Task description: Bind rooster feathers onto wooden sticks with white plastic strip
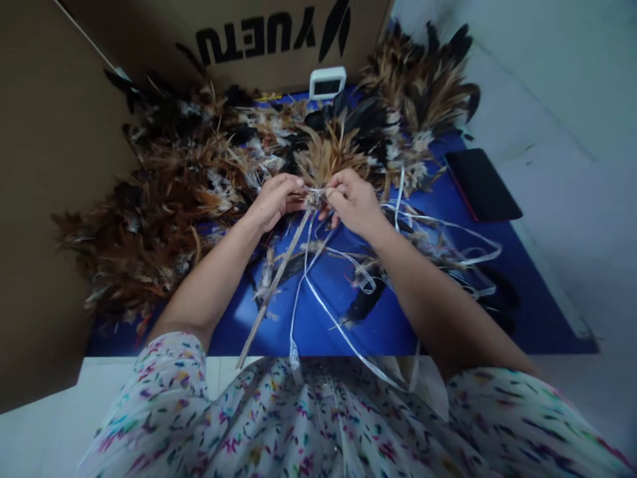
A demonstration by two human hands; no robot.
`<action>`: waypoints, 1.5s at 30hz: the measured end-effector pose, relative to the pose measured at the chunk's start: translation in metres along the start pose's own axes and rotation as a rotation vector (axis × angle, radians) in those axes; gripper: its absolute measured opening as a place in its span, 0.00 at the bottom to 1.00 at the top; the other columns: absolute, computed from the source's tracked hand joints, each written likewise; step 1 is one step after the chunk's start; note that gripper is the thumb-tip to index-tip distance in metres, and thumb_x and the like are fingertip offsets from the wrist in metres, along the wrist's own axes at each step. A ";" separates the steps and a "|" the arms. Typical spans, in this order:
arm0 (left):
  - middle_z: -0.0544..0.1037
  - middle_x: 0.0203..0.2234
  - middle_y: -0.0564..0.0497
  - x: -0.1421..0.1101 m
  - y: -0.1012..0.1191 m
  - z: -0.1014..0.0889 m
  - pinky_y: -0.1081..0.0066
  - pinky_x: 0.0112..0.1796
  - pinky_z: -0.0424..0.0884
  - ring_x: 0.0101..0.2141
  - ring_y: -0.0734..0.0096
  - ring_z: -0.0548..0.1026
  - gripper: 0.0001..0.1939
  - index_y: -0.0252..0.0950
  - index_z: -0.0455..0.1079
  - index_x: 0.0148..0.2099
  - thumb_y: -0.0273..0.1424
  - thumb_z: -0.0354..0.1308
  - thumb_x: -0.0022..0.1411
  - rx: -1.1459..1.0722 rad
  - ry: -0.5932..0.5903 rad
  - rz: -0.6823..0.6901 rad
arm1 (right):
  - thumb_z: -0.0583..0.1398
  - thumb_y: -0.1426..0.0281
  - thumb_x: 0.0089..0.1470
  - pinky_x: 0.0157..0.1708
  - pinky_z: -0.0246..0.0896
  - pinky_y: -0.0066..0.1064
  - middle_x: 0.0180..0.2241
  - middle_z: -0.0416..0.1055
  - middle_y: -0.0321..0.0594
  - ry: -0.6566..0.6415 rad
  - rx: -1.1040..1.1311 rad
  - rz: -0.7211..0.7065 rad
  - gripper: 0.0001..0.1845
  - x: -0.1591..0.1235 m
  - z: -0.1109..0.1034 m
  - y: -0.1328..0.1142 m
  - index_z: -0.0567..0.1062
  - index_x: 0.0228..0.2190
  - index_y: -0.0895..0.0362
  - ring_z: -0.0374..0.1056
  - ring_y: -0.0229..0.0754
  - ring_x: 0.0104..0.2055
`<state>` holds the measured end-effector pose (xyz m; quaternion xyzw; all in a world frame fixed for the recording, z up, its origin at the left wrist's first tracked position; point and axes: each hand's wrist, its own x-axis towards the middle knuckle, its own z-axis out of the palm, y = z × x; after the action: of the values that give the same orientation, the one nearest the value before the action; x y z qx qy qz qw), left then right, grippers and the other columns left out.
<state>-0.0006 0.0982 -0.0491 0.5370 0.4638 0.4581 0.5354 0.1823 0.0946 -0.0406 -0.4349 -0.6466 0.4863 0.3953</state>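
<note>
My left hand and my right hand meet over a blue mat, fingers pinched together. Between them is a tan feather bundle fanned out away from me, bound at its base to a thin wooden stick that slants down toward my lap. My left hand grips the base of the bundle from the left. My right hand pinches white plastic strapping at the same spot; loose loops of it trail across the mat to the right.
Heaps of brown and black feathers fill the left and far side, with more feathers at the back right. A cardboard box stands behind. A small white timer and a black phone lie nearby.
</note>
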 end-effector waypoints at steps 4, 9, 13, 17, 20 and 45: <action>0.77 0.22 0.49 -0.011 0.020 0.009 0.76 0.19 0.66 0.21 0.73 0.75 0.25 0.36 0.69 0.32 0.55 0.58 0.57 -0.023 -0.080 -0.184 | 0.55 0.72 0.55 0.14 0.58 0.25 0.18 0.66 0.26 -0.031 -0.016 -0.090 0.04 0.000 -0.002 -0.006 0.62 0.33 0.52 0.67 0.36 0.17; 0.80 0.25 0.48 -0.029 0.040 0.020 0.79 0.18 0.64 0.19 0.76 0.74 0.18 0.31 0.74 0.33 0.43 0.64 0.57 -0.014 -0.009 -0.310 | 0.54 0.72 0.55 0.18 0.59 0.27 0.17 0.65 0.26 -0.092 -0.105 -0.181 0.03 -0.002 -0.004 -0.018 0.63 0.33 0.53 0.64 0.35 0.16; 0.81 0.26 0.47 -0.037 0.046 0.022 0.73 0.26 0.75 0.23 0.72 0.77 0.11 0.30 0.73 0.33 0.35 0.64 0.58 -0.141 0.028 -0.318 | 0.56 0.71 0.54 0.29 0.64 0.29 0.25 0.70 0.32 -0.015 -0.206 -0.335 0.03 -0.006 -0.013 -0.028 0.65 0.34 0.55 0.68 0.35 0.26; 0.80 0.26 0.46 -0.044 0.048 0.019 0.73 0.27 0.77 0.23 0.73 0.78 0.10 0.29 0.72 0.33 0.33 0.63 0.60 -0.194 0.107 -0.274 | 0.58 0.69 0.54 0.37 0.65 0.32 0.33 0.73 0.36 0.157 -0.311 -0.441 0.05 -0.022 -0.033 -0.041 0.69 0.35 0.55 0.69 0.38 0.34; 0.81 0.27 0.46 -0.050 0.052 0.013 0.73 0.26 0.76 0.23 0.73 0.78 0.11 0.29 0.71 0.33 0.33 0.63 0.60 -0.181 0.148 -0.235 | 0.59 0.70 0.53 0.39 0.66 0.34 0.32 0.74 0.37 0.195 -0.429 -0.468 0.01 -0.047 -0.055 -0.051 0.71 0.31 0.54 0.69 0.40 0.35; 0.73 0.19 0.50 -0.088 0.081 -0.021 0.86 0.12 0.46 0.13 0.88 0.58 0.15 0.32 0.62 0.31 0.27 0.44 0.71 -0.461 0.607 -0.009 | 0.50 0.66 0.61 0.48 0.68 0.52 0.41 0.77 0.52 0.108 -1.059 -0.136 0.17 -0.202 -0.165 0.043 0.75 0.40 0.60 0.73 0.57 0.44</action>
<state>-0.0341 0.0150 0.0326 0.2403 0.4883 0.6865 0.4823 0.4070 -0.0435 -0.0650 -0.5563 -0.8089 0.0440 0.1852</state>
